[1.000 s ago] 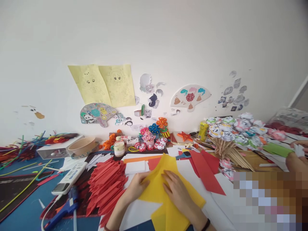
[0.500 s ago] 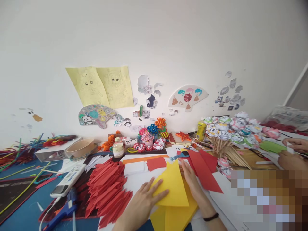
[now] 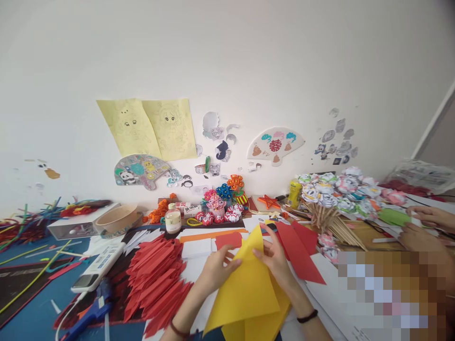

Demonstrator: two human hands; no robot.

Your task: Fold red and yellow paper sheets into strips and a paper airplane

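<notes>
A sheet of yellow paper (image 3: 245, 293) is raised over the table in front of me, bent with its tip pointing up. My left hand (image 3: 218, 270) pinches its left edge, thumb on the near face and fingers behind. Near the tip, my right hand (image 3: 272, 255) grips the right edge between thumb and fingers. More yellow paper (image 3: 258, 329) lies underneath. To the left is a heap of folded red paper strips (image 3: 156, 279). Flat red paper pieces (image 3: 302, 253) lie to the right of my right hand.
A blue glue gun (image 3: 94, 310) and a white power strip (image 3: 99, 265) lie at left. Behind stand a small bottle (image 3: 173, 221), a wooden bowl (image 3: 116, 219) and a yellow bottle (image 3: 294, 194). Paper flowers on sticks (image 3: 327, 194) are at right, near another person's hands (image 3: 426, 232) with green paper.
My left hand, spread flat on the yellow paper before, now pinches its edge. My right hand has moved to the tip. The sheet has been lifted and bent, its lower left corner swinging out left.
</notes>
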